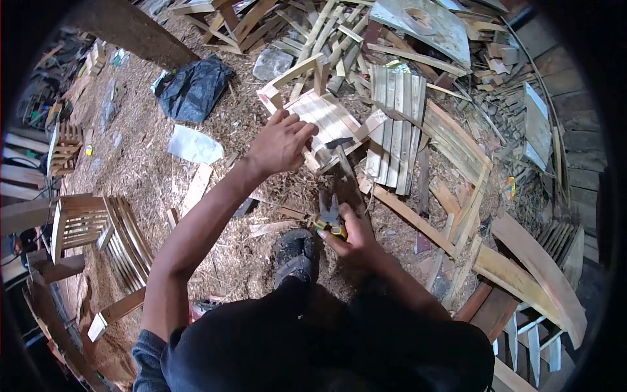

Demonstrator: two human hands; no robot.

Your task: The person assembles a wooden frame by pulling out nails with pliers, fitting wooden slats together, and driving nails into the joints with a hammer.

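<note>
A: Start at the left. What is the left hand (pixel 282 140) doing?

B: It lies palm down, fingers curled, on the near corner of the small pale slatted wooden frame (pixel 324 124), pressing it to the sawdust-strewn ground (pixel 140 163). It closes around nothing; it only bears down on the wood.

A: And to the right of that?

B: The right hand (pixel 353 236) is wrapped tight around the yellow-handled metal pliers (pixel 330 217), whose nose points up and away from the body, toward the frame. I cannot tell whether the nose grips anything.

A: So how does the frame lie from the pliers?

B: Just ahead and a little left, near but apart, with a dark-headed hammer (pixel 339 149) resting at the frame's near edge between them. The frame's slats run diagonally away to the right. The left hand is the one on it.
</note>
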